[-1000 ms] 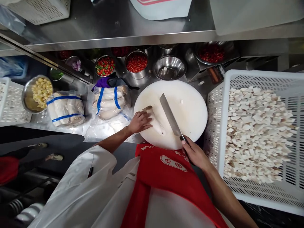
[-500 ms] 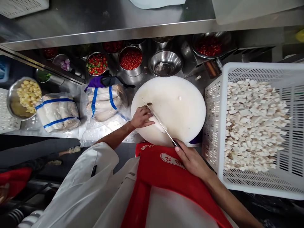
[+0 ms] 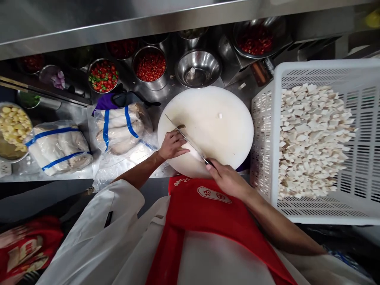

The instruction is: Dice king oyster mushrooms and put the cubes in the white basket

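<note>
A pale king oyster mushroom (image 3: 192,152) lies slantwise on a round white chopping board (image 3: 228,138), its brown cap toward the far left. My left hand (image 3: 172,145) is closed over it with bent fingers, pressing it to the board. In my right hand (image 3: 228,177) is the dark handle of a long thin knife (image 3: 190,141). The blade runs along the length of the mushroom, close by my left fingertips. How deep the edge sits in the flesh I cannot tell. A small white mushroom piece (image 3: 220,116) rests farther back on the board.
At right stands a white slotted crate (image 3: 265,134) with many cut mushroom pieces (image 3: 311,142). Bagged mushrooms (image 3: 121,126) with blue tape lie left. Metal bowls of chopped chillies (image 3: 151,66) line the back beneath a steel shelf edge (image 3: 178,18). Another person's red clothing (image 3: 32,245) shows lower left.
The knife and my right hand have slid forward and slightly left along the mushroom. My left hand keeps its hold. The view has shifted, and the person at lower left has moved.
</note>
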Motion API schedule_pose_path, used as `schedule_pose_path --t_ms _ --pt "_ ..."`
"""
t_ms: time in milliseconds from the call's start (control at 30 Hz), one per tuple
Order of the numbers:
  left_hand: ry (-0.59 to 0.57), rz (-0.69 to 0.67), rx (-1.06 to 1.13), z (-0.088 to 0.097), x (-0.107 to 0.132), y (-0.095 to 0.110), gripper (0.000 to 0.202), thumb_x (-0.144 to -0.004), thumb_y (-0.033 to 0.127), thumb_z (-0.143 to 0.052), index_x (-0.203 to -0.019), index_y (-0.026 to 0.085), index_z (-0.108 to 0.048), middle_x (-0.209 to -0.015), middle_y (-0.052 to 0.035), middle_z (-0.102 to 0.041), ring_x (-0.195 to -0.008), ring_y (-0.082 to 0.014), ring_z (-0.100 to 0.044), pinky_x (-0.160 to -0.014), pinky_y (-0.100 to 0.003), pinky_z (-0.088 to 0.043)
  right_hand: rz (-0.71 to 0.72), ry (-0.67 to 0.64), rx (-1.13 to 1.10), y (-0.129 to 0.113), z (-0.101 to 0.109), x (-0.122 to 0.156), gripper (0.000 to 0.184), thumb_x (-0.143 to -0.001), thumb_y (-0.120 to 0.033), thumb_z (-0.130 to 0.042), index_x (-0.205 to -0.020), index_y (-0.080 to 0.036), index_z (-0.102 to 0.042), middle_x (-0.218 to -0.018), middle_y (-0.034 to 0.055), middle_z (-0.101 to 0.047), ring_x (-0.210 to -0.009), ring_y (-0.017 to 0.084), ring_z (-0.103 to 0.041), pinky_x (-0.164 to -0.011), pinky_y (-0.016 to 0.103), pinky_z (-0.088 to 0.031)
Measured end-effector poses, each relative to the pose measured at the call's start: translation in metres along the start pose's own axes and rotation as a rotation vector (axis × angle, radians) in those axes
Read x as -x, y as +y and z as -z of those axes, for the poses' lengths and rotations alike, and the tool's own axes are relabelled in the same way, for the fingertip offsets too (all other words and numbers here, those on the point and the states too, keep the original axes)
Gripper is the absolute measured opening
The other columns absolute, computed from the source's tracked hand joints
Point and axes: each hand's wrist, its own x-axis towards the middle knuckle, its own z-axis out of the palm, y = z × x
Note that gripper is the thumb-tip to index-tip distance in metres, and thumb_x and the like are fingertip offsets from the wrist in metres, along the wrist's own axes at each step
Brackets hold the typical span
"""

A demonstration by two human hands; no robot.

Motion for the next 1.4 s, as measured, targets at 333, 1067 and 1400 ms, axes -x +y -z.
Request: schedule_pose_path --t_ms 333,1067,1400 --pt "0.004 0.007 0.029 -0.001 0.001 0.0 0.043 -0.081 0.061 -0.067 -0.105 0.025 -0.065 -0.104 -0.0083 -0.065 -0.109 -0.0277 -0.055 -0.092 -0.046 -0.044 0.003 0.038 -0.03 0.043 -0.032 -0.005 0.053 -0.102 -0.05 -0.026 -0.138 -0.018 -0.049 -0.111 0.0114 -0.073 -0.1 0.029 -0.07 -0.087 0.041 -0.051" --pt "-0.019 0.075 0.139 -0.002 0.008 0.002 0.033 -0.083 0.054 -0.068 -0.092 0.023 -0.062 -0.101 -0.0076 -0.066 -0.108 -0.026 -0.055 -0.09 -0.046 -0.046 0.007 0.036 -0.049 0.007 -0.01 0.045 0.048 -0.102 -0.045 -0.031 -0.142 -0.023 -0.049 -0.128 0.0084 -0.068 -0.117 0.029 -0.064 -0.093 0.042 -0.053" --pt "0.017 -0.014 0.092 0.0 0.011 0.004 0.028 -0.085 0.048 -0.069 -0.094 0.022 -0.064 -0.1 -0.0062 -0.069 -0.107 -0.0242 -0.059 -0.09 -0.043 -0.046 0.041 0.038 0.013 0.015 -0.046 -0.03 0.052 -0.102 -0.041 -0.028 -0.145 -0.015 -0.042 -0.134 0.0153 -0.062 -0.112 0.031 -0.065 -0.097 0.046 -0.048"
